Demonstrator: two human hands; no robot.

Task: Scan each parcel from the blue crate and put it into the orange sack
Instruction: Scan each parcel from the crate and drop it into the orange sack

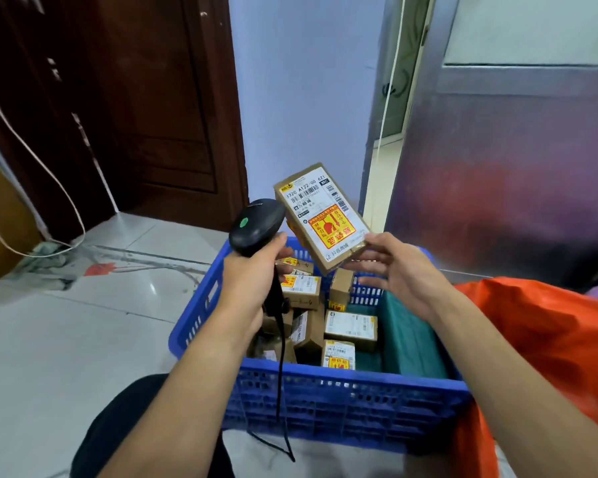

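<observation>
Parcel (321,215) up in the air, a flat brown box, label side facing the camera with a red-and-yellow sticker on it, tilted, above the far rim of the blue crate (342,381) at twelve o'clock. The right hand (397,267) pinches its lower corner, thumb on the label face, fingers stretched out underneath. At nine o'clock of the box, the black scanner (256,224), its head just beside the box's left edge. The left hand (252,274) grips the handle, fingers curled round it, thumb up against the head, and the cable (280,391) hangs down over the crate's near wall. Down in the crate, more small boxes (351,326) lie jumbled on its left side. The orange sack (549,332) sits at three o'clock, touching the crate.
</observation>
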